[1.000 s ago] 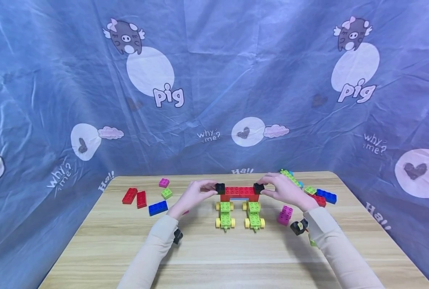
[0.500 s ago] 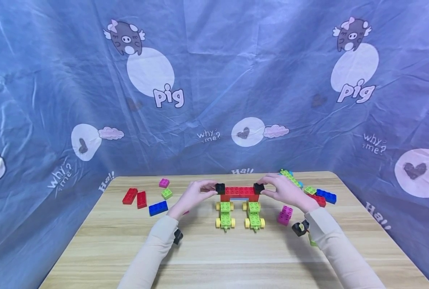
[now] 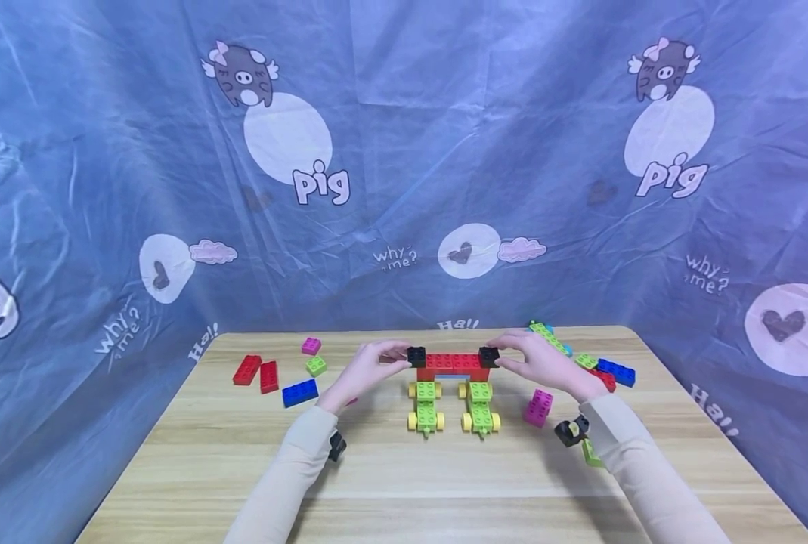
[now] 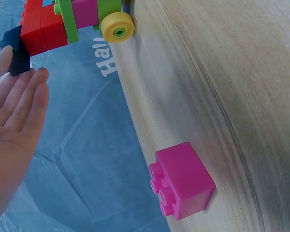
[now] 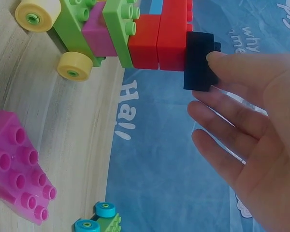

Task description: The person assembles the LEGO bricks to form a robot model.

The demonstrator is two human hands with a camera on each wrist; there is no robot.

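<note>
In the middle of the table, red building bricks (image 3: 453,364) form a raised span over two green wheeled bases (image 3: 426,412) with yellow wheels. A black brick (image 3: 416,357) sits on top at the left end, pinched between the thumb and fingers of my left hand (image 3: 371,370). At the opposite end, my right hand (image 3: 540,361) pinches a second black brick (image 5: 198,60). Below the red layer, the right wrist view shows a green brick (image 5: 118,34) and a purple brick (image 5: 99,31) stacked above the wheeled base.
Left of the build lie red bricks (image 3: 247,370), a blue brick (image 3: 299,393), a green brick (image 3: 316,366) and a pink one (image 3: 311,345). To the right are a magenta brick (image 3: 538,407), a blue brick (image 3: 616,372) and a green vehicle with blue wheels (image 5: 106,210). Printed blue cloth hangs behind.
</note>
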